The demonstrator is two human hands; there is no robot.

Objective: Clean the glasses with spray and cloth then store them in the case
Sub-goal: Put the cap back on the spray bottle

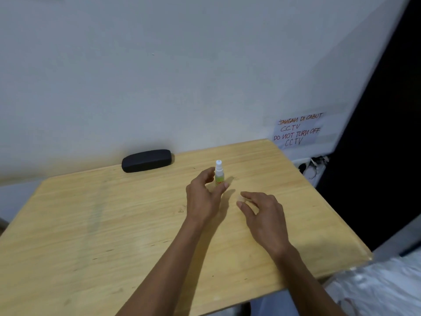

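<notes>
The spray bottle (219, 173) stands upright near the centre of the frame on the wooden table (114, 224), its white nozzle up and uncapped as far as can be seen. The left hand (204, 197) is right at it, fingers (224, 186) apart and curled around the lower part without clearly clamping it; whether they touch is hard to tell. The right hand (262, 213) hovers just below and right of the bottle, fingers loosely spread, with something small and pale, perhaps a cap, at the fingertips. The closed black case (147, 160) lies at the back edge by the wall, up and left of the bottle. No glasses or cloth show; they may be inside the case. The slim bottle could tip if a finger nudges it sideways.
</notes>
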